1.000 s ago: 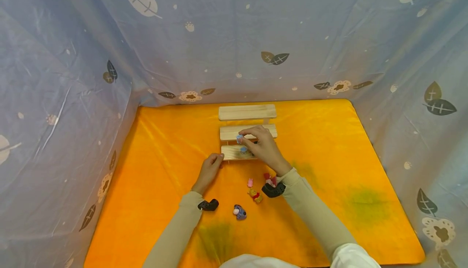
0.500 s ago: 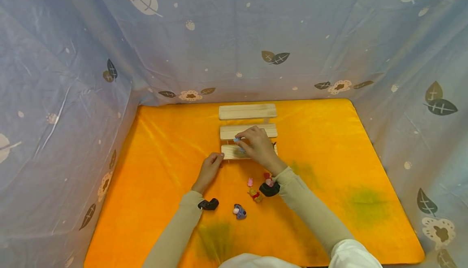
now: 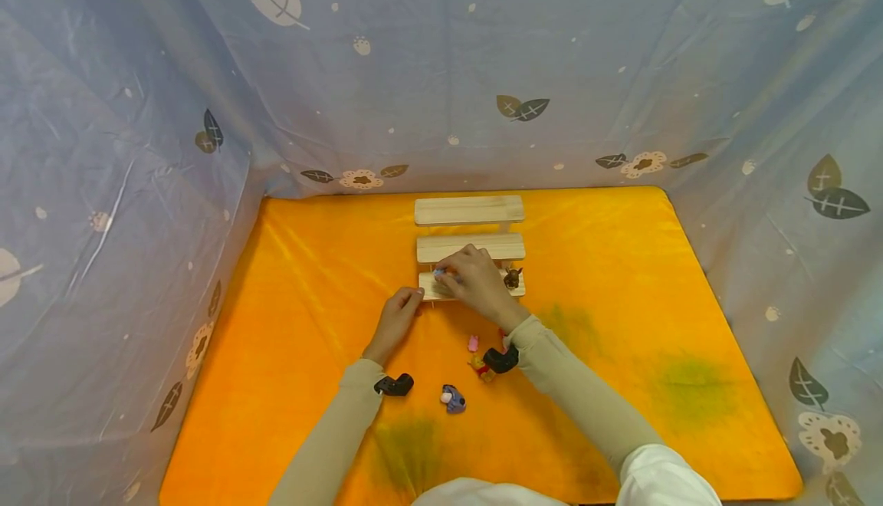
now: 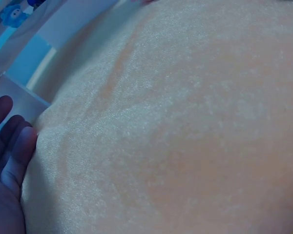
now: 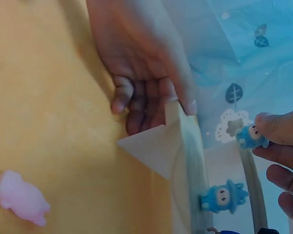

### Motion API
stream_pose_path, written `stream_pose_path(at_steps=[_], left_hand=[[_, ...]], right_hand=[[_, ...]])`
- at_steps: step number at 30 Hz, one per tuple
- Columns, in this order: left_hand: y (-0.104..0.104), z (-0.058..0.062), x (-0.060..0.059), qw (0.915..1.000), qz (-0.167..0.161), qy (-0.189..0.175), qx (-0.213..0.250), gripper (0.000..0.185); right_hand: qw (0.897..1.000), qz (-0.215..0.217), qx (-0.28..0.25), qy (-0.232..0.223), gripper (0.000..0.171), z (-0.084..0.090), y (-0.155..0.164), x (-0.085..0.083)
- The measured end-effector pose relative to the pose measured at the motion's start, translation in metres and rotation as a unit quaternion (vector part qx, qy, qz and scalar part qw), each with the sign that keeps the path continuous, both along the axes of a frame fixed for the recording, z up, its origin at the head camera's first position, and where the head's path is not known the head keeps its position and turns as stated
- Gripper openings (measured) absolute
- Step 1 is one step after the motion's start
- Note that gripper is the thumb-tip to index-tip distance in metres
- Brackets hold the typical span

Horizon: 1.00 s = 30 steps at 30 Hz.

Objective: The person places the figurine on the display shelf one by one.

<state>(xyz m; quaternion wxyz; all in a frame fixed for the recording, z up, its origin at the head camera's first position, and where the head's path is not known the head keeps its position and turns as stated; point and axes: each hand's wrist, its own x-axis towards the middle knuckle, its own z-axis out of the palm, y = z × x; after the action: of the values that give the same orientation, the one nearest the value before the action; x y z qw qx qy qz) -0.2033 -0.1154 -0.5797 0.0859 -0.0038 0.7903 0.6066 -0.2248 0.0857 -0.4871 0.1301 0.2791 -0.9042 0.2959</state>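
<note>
Wooden stepped shelf [image 3: 469,211]: one, three tiers. Small blue figures: two, one pinched [image 5: 250,136], one standing [image 5: 223,196]. Brown figure [image 3: 511,277]: one. Pink figure [image 3: 472,343]: one. Yellow-red figure [image 3: 480,369]: one. Grey-blue figure [image 3: 451,399]: one. Hands: two.

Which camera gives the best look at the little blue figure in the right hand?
The right wrist view: the blue figure shows clearly, pinched by the right hand. The head view shows only a speck at that hand's fingers. The left wrist view does not clearly show it.

Right hand [image 3: 478,289] hides lowest step [image 3: 429,285], held figure [image 5: 250,136] tiny overhead
</note>
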Motion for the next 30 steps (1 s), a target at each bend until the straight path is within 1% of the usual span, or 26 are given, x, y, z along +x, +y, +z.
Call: stream_pose_path(at_steps=[4,8,13,21,26,30], left_hand=[[0.0,0.0,0.0,1.0,0.001,0.0,-0.005,0.046],[0.0,0.0,0.0,1.0,0.002,0.001,-0.001,0.046],[0.001,-0.001,0.0,1.0,0.004,0.006,0.003,0.045],[0.001,0.0,0.001,1.0,0.005,0.001,0.0,0.038],[0.001,0.001,0.001,1.0,0.006,0.003,-0.004,0.038],[0.0,0.0,0.0,1.0,0.006,0.005,-0.004,0.04]], right_hand=[[1.0,-0.009,0.019,-0.003,0.015,-0.004,-0.003,-0.001],[0.999,-0.017,0.045,-0.011,0.016,-0.006,-0.005,0.0],[0.997,-0.024,0.075,-0.01,0.017,-0.009,-0.006,-0.001],[0.995,-0.024,0.093,-0.012,0.02,-0.012,-0.006,0.0],[0.994,-0.028,0.104,-0.008,0.02,-0.013,-0.006,0.0],[0.993,-0.033,0.116,-0.002,0.019,-0.013,-0.007,-0.001]])
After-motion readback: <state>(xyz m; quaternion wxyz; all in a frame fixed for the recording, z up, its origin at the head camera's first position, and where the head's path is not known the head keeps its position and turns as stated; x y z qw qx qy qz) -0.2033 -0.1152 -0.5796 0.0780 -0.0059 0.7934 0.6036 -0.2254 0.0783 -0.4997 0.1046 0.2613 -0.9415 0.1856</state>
